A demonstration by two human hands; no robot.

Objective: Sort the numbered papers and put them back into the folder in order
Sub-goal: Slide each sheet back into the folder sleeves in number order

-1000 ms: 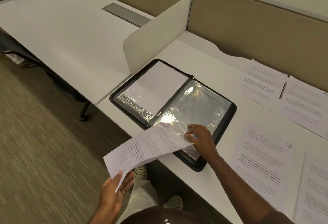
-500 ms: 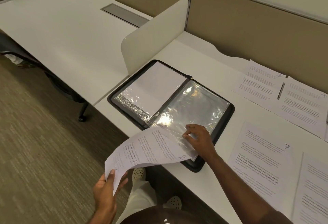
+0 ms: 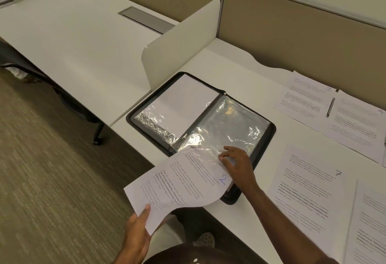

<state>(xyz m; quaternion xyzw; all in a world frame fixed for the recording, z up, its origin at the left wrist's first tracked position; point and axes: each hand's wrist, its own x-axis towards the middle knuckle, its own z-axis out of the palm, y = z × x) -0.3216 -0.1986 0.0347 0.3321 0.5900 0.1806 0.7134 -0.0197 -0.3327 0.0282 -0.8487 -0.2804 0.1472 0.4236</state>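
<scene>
Nearest the camera, the left hand (image 3: 136, 234) grasps the near corner of the sheet marked 2 (image 3: 181, 182), thumb on top and fingers underneath. The sheet bows upward and its far end reaches over the near edge of the folder (image 3: 265, 148). There the right hand (image 3: 236, 162) pinches the open edge of the clear sleeve (image 3: 227, 125) on the folder's right half, just beside the sheet's far end; whether the paper has entered the sleeve cannot be told. The black folder lies open on the white desk (image 3: 240, 71), its left half holding a sleeve with a white sheet (image 3: 183, 100) inside. To the right of the folder, the sheet marked 7 (image 3: 309, 188) lies flat on the desk, with another printed sheet (image 3: 369, 222) at its right. Farther right and back lie the sheet marked 3 (image 3: 305, 96) and the sheet marked 4 (image 3: 359, 121), a pen (image 3: 330, 107) between them. A white divider panel (image 3: 179, 42) stands just behind the folder's left side
</scene>
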